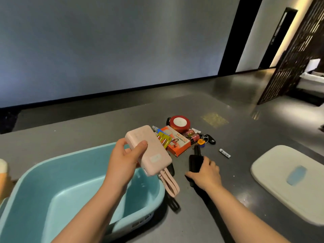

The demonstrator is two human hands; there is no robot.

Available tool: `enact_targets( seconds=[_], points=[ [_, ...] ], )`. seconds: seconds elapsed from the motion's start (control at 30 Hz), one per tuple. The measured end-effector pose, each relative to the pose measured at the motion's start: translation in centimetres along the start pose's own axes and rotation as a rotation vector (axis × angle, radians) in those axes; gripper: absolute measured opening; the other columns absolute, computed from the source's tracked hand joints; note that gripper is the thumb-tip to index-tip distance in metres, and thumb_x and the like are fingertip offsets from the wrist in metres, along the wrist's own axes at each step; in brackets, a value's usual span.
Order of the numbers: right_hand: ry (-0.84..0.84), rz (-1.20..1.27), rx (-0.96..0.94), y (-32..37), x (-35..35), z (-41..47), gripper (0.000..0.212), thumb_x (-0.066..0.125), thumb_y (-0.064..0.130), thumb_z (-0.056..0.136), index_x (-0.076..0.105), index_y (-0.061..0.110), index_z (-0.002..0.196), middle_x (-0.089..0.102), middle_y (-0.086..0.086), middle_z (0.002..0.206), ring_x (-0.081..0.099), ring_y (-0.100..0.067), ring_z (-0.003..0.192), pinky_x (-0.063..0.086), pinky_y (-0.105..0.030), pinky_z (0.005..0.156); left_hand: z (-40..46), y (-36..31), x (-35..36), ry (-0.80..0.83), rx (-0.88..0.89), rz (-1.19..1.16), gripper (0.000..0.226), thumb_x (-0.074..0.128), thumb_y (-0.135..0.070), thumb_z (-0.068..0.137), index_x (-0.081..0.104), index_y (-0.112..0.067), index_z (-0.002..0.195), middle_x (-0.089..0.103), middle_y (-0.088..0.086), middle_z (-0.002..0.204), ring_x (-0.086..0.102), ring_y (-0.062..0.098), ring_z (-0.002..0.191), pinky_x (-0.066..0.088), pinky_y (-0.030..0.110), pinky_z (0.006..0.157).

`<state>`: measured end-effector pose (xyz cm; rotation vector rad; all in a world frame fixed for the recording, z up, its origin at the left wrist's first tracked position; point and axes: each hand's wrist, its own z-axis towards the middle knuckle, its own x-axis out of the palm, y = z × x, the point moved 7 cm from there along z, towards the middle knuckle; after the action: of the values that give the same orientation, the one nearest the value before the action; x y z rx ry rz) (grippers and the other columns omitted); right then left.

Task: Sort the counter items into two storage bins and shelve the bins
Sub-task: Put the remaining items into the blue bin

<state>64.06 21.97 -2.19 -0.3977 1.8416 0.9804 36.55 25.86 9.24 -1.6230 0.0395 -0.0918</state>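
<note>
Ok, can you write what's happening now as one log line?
left hand: holds pink power bank over blue bin | right hand: grips black item on counter | bin: empty

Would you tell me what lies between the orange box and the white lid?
In the head view, a small white tube lies on the bare counter between the orange box and white lid.

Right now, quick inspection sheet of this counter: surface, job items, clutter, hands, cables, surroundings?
Surface: grey counter, glossy.
Job's things: teal bin at near left, empty as far as visible; white lid at right; pile with orange box, red round case, battery pack, keys.
Clutter: small white tube lying apart.
Hands: left hand grips pink power bank over the bin; right hand grips black object.
Cables: pink strap hanging from the power bank.
Surroundings: grey wall, lattice screen.
</note>
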Motion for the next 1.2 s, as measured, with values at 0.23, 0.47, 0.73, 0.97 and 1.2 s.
enact_targets(
  seconds=[0.23, 0.47, 0.73, 0.97, 1.2],
  points=[
    [-0.114, -0.001, 0.010, -0.1, -0.4, 0.3, 0.089, 0.074, 0.048, 0.068, 0.031, 0.018, 0.140, 0.045, -0.012, 0.134, 0.036, -0.031, 0.126, 0.043, -0.044, 0.098, 0.0, 0.2, -0.5, 0.011, 0.002, -0.013, 0.037, 0.065, -0.023, 0.085, 0.053, -0.014, 0.119, 0.073, 0.004, 0.094, 0.072, 0.014, 0.079, 0.054, 0.024, 0.059],
    [-0.251, 0.135, -0.336, 5.6, -8.0, -4.9, 0.089, 0.082, 0.036, 0.060, 0.040, 0.031, 0.139, 0.053, 0.003, 0.131, 0.045, -0.021, 0.123, 0.042, -0.036, 0.093, -0.5, -0.5, -4.4, -0.089, -0.016, -0.079, 0.032, 0.066, -0.020, 0.085, 0.058, -0.010, 0.114, 0.073, 0.009, 0.088, 0.071, 0.015, 0.068, 0.055, 0.024, 0.056],
    [-0.047, 0.366, -0.719, 19.8, -8.1, -13.2, 0.085, 0.088, 0.038, 0.054, 0.047, 0.040, 0.129, 0.058, 0.016, 0.114, 0.054, -0.007, 0.107, 0.046, -0.027, 0.087, -3.8, -5.0, -17.4, -0.403, 0.160, -0.045, 0.033, 0.068, -0.020, 0.083, 0.057, -0.013, 0.114, 0.072, 0.006, 0.089, 0.068, 0.005, 0.063, 0.049, 0.016, 0.048],
    [0.293, -0.034, -0.817, 24.2, 3.5, -16.1, 0.084, 0.082, 0.041, 0.052, 0.042, 0.037, 0.125, 0.057, 0.009, 0.113, 0.057, -0.016, 0.098, 0.050, -0.030, 0.078, -7.8, -2.2, -23.0, -0.543, 0.120, 0.016, 0.033, 0.067, -0.020, 0.084, 0.057, -0.012, 0.114, 0.070, 0.006, 0.102, 0.070, 0.014, 0.083, 0.054, 0.018, 0.052],
    [0.468, -0.614, -0.651, 21.7, 8.6, -14.4, 0.081, 0.080, 0.047, 0.057, 0.036, 0.017, 0.117, 0.049, -0.005, 0.108, 0.054, -0.027, 0.095, 0.045, -0.034, 0.070, -7.5, -0.3, -21.3, -0.450, 0.107, 0.033, 0.025, 0.067, -0.019, 0.084, 0.058, -0.020, 0.107, 0.071, -0.006, 0.094, 0.070, 0.003, 0.077, 0.054, 0.017, 0.055]
  ],
)
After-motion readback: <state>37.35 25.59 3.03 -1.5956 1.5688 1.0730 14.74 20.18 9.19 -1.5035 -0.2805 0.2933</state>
